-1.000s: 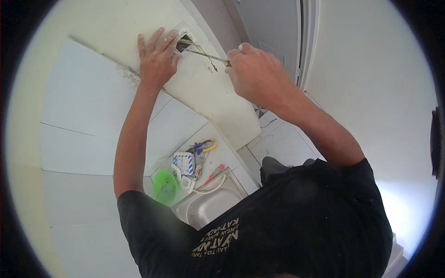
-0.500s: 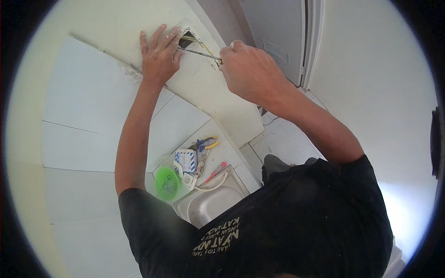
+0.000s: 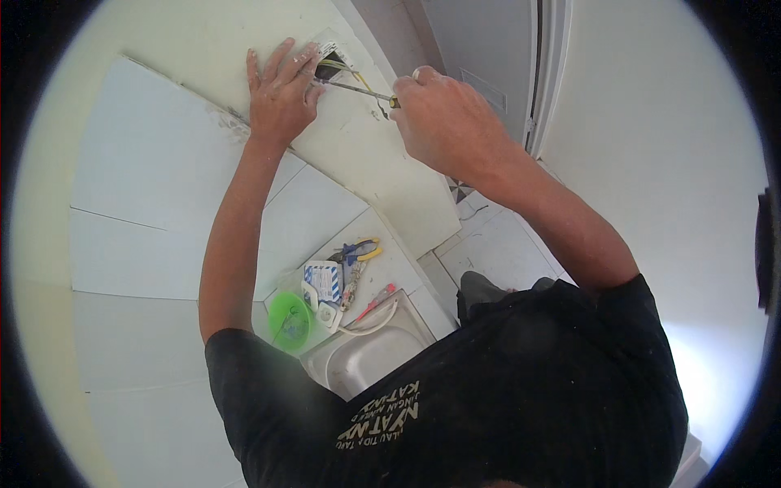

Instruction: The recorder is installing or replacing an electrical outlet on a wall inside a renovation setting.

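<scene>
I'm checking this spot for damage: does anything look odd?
Yes: dark smudges mar the mostly clean white tiling near the left hand; wires stick out of the uncovered wall box.

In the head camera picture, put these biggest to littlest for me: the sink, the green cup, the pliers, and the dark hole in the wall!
1. Sink
2. Green cup
3. Pliers and dark hole: they look too alike to rank.

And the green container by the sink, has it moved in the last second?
No. Judged against the metal sink, the green container sits in the same spot to its left, with no clear shift either way.
</scene>
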Demonstrator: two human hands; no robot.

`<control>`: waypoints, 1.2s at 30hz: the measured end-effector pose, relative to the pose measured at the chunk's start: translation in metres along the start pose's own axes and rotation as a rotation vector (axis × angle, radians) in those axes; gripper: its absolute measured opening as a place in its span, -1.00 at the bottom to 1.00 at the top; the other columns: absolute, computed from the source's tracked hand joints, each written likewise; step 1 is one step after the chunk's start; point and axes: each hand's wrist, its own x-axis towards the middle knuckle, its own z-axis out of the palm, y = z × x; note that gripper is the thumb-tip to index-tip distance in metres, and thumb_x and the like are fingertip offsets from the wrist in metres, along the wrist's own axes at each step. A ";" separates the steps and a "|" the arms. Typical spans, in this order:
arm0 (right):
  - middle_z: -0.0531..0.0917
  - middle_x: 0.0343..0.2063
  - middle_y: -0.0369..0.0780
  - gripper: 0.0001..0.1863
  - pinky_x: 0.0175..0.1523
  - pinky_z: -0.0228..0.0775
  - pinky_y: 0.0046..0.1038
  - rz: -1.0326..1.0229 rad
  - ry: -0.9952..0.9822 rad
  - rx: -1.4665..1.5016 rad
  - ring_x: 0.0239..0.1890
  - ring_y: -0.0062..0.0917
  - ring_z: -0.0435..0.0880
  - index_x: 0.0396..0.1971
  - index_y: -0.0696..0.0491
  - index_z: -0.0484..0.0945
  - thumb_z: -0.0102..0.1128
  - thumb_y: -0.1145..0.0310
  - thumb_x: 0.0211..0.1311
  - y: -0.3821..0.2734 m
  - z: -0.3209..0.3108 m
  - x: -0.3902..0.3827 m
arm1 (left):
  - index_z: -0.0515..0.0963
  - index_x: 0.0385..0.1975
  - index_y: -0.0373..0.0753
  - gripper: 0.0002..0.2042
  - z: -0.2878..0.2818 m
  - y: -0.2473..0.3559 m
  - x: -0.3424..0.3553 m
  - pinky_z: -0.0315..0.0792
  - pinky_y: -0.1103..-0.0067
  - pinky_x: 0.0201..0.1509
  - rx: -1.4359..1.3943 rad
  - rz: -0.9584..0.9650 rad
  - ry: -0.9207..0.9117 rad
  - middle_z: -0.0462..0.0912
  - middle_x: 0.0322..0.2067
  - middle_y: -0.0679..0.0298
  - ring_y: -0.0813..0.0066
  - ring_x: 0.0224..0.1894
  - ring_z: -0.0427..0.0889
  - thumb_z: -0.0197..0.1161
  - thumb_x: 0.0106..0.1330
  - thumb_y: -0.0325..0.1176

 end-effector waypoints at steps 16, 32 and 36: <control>0.56 -0.35 0.06 -0.90 -0.33 0.58 -0.30 -0.126 -0.054 -0.116 -0.26 -0.19 0.66 -0.42 0.29 0.49 0.11 0.65 0.00 -0.043 -0.018 0.012 | 0.62 -0.01 -0.10 -0.51 0.001 0.000 -0.002 -0.09 -0.02 0.47 0.007 0.009 0.020 0.53 0.12 0.53 0.44 0.33 0.30 0.46 -0.03 -0.20; 0.65 -0.26 0.09 -0.72 -0.25 0.53 -0.26 0.071 -0.321 0.056 -0.35 -0.11 0.69 -0.26 0.29 0.55 0.18 0.36 0.14 -0.023 -0.033 0.056 | 0.60 0.03 -0.16 -0.46 0.012 0.007 -0.007 -0.04 0.02 0.47 -0.001 -0.028 0.105 0.52 0.11 0.45 0.42 0.33 0.29 0.44 0.01 -0.10; 0.63 -0.41 0.01 -0.73 -0.49 0.45 -0.39 0.000 -0.378 0.016 -0.60 -0.26 0.62 -0.26 0.26 0.52 0.17 0.36 0.15 -0.023 -0.019 0.055 | 0.58 0.05 -0.17 -0.44 0.007 0.007 -0.006 -0.04 0.02 0.48 -0.005 -0.036 0.095 0.52 0.11 0.44 0.43 0.32 0.29 0.45 -0.01 -0.11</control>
